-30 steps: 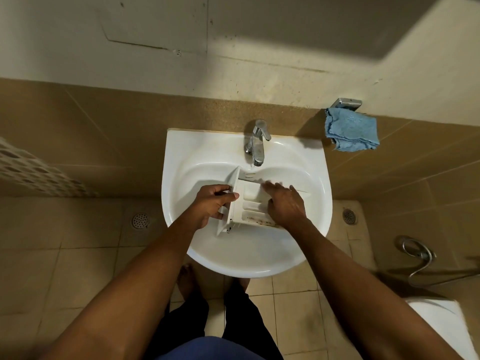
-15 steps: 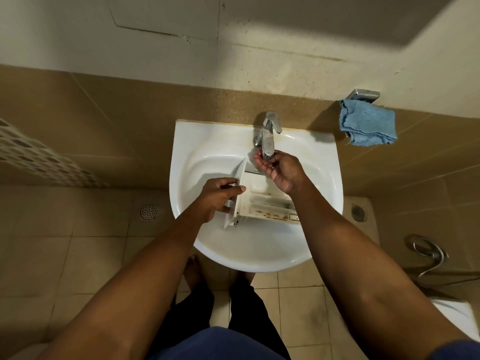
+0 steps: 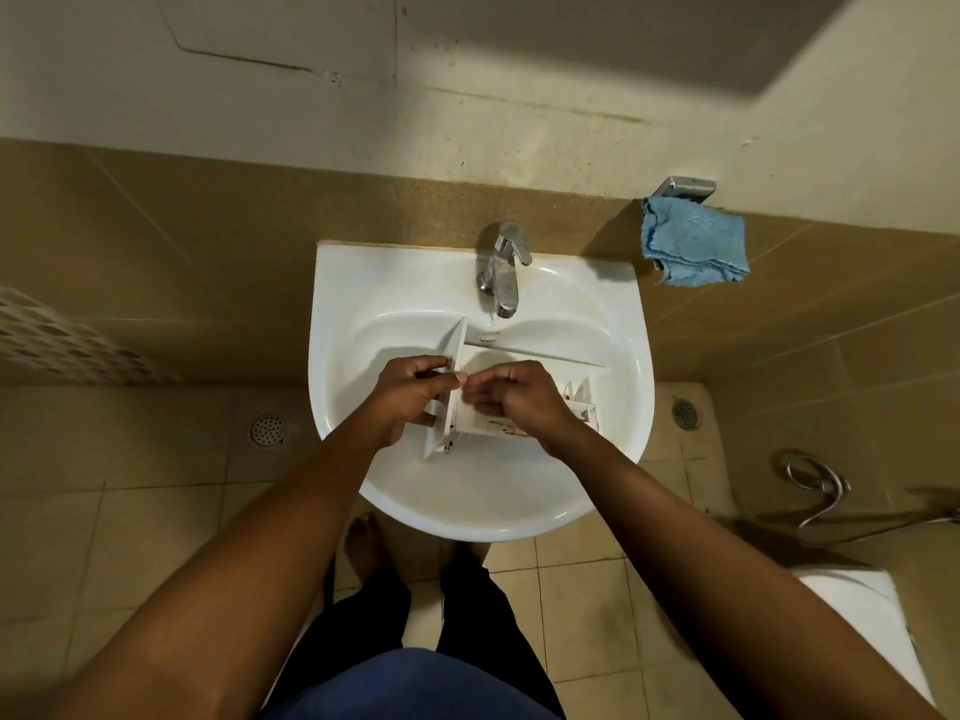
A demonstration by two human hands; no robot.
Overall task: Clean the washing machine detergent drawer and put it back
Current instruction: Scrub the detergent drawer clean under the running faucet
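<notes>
Over the white sink (image 3: 363,314), fixed to a tan tiled wall, the detergent drawer (image 3: 582,402) lies inside the bowl just below the chrome tap (image 3: 501,272), its long side running left to right and its front panel (image 3: 451,345) standing up on the left. Dark specks show along the drawer's near edge and around the small dividers at its right end. The left hand (image 3: 410,392) holds the drawer by that front panel, with the grip wrapped round it: the fingers are curled on the panel's outer face and the thumb lies across its top edge. The right hand (image 3: 519,397) sits over the drawer's left compartment with its fingers bent and their tips close to the left thumb. I cannot tell whether this grip pinches part of the drawer, only touches it, or holds nothing. Both forearms reach in from the bottom of the view. A blue cloth (image 3: 693,246) hangs from a metal holder (image 3: 683,188) on the wall to the right of the sink, well apart from the hands. On the tiled floor, a round drain (image 3: 267,429) lies to the left of the sink and another drain (image 3: 684,412) to the right. A metal hose (image 3: 815,480) loops farther right. A bare foot (image 3: 363,543) shows beneath the bowl's front rim.
</notes>
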